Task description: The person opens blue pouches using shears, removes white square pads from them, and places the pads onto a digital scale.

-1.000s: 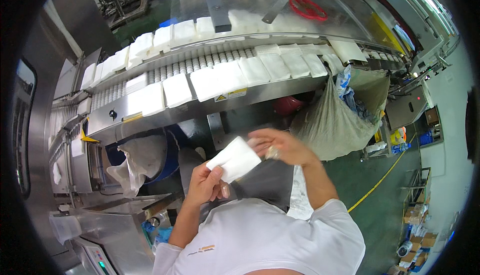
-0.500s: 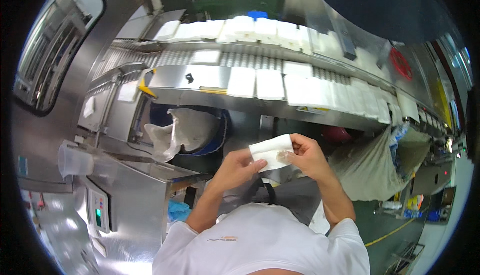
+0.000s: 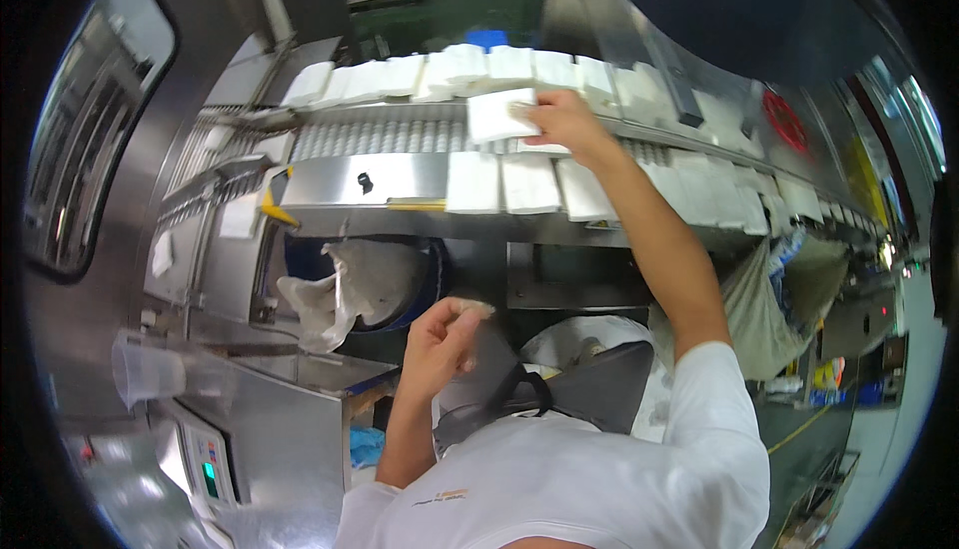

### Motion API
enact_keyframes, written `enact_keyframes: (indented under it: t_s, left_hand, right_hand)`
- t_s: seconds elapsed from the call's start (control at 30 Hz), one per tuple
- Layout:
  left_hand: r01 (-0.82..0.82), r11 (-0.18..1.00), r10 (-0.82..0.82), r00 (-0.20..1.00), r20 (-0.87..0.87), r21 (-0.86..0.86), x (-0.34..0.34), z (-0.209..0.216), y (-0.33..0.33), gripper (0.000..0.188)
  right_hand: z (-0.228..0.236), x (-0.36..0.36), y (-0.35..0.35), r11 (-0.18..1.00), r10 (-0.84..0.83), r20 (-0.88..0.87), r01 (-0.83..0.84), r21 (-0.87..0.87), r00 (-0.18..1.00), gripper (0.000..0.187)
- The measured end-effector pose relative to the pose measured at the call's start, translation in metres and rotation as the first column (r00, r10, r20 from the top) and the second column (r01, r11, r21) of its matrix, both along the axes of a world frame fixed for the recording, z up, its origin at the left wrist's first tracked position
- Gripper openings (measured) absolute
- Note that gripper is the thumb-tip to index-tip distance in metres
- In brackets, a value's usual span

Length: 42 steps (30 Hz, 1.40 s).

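My right hand [image 3: 569, 121] is stretched far out over the roller conveyor [image 3: 375, 134]. It grips a flat white folded pad [image 3: 496, 115], like cloth or tissue, by its right edge, thumb on top. Closer to my body, my left hand [image 3: 440, 344] is raised in front of me with its fingers curled in. Something pale shows at its fingertips, but I cannot make out whether it is held. Similar white pads [image 3: 473, 182] lie in a row along the conveyor's near ledge. Another row of white pads [image 3: 460, 69] lines the far side.
Under the conveyor at left stands a dark blue bin [image 3: 435, 279] with a pale liner bag [image 3: 370, 274]. A scale [image 3: 210, 464] and a clear plastic jug [image 3: 148, 369] sit on the steel counter at left. A large pale sack [image 3: 749, 299] hangs at right.
My right hand has carried the white pad forward from in front of my chest to above the conveyor. My left hand has let go of it and moved slightly left, its fingers curling.
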<state>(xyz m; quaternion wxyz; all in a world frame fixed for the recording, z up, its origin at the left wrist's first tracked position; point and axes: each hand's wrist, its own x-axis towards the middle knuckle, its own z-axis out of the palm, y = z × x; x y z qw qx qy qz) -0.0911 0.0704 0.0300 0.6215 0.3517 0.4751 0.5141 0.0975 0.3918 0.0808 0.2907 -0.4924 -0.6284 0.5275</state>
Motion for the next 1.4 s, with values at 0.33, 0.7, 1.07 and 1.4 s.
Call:
enact_keyframes:
  t_s: [0.33, 0.7, 1.07, 1.4]
  left_hand:
    - [0.055, 0.998, -0.056, 0.998, -0.035, -0.03, 0.002, -0.021, -0.041, 0.022]
    - [-0.586, 0.583, 0.637, -0.101, -0.764, 0.563, -0.097, 0.003, -0.171, 0.024]
    - [-0.707, -0.106, -0.71, -0.439, -0.55, 0.7, -0.254, -0.029, -0.572, 0.088]
    - [-0.795, -0.149, -0.368, -0.507, -0.78, 0.588, -0.22, -0.013, -0.539, 0.06]
  right_hand:
    - [0.004, 0.114, -0.065, 0.774, -0.428, 0.435, 0.073, 0.629, 0.793, 0.027]
    - [-0.047, 0.132, -0.227, 0.939, 0.118, 0.118, -0.149, 0.309, 0.986, 0.027]
    - [-0.137, 0.116, -0.276, 0.863, 0.502, 0.165, -0.503, -0.041, 0.849, 0.03]
    - [-0.16, 0.094, -0.264, 0.785, 0.613, 0.234, -0.614, -0.076, 0.755, 0.03]
